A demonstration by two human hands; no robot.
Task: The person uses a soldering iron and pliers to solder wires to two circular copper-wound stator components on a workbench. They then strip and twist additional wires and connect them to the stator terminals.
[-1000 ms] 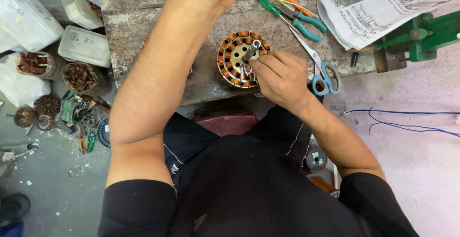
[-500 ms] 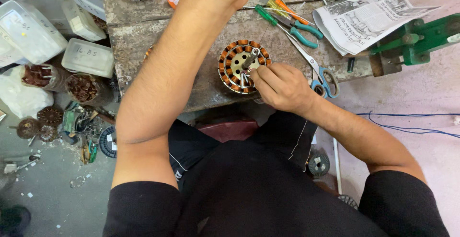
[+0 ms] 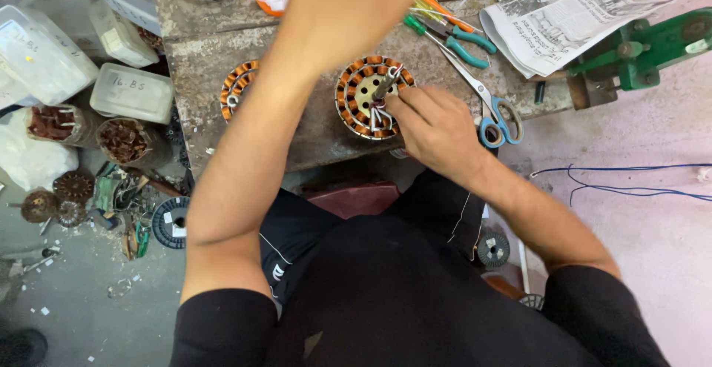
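The wound stator (image 3: 373, 97), a round core ringed with copper coils, lay flat near the front edge of the worn surface (image 3: 311, 141), about midway along it. The right hand (image 3: 437, 131) rested just beside its right rim, fingers drawn together and pinched on something small at the coil ring; whether that was a lead wire or a thin tool could not be told. The stator therefore sat directly under and to the left of that grip, touching the fingertips. The left hand (image 3: 348, 0) was raised well above the surface toward its back edge, blurred, so it was unclear whether its fingers were spread or closed, or whether it held anything.

A likely risk was that a hard pull from the pinched fingers could nick the enamel on the fine windings or tug a lead loose, since nothing else steadied the core. It could also slide toward the front edge and drop.

A second stator (image 3: 239, 89) lay to the left, near the left edge. Blue-handled scissors (image 3: 489, 111) lay just right of the right hand, with green-handled pliers (image 3: 456, 41) behind them and a folded newspaper (image 3: 564, 18) at the back right corner.
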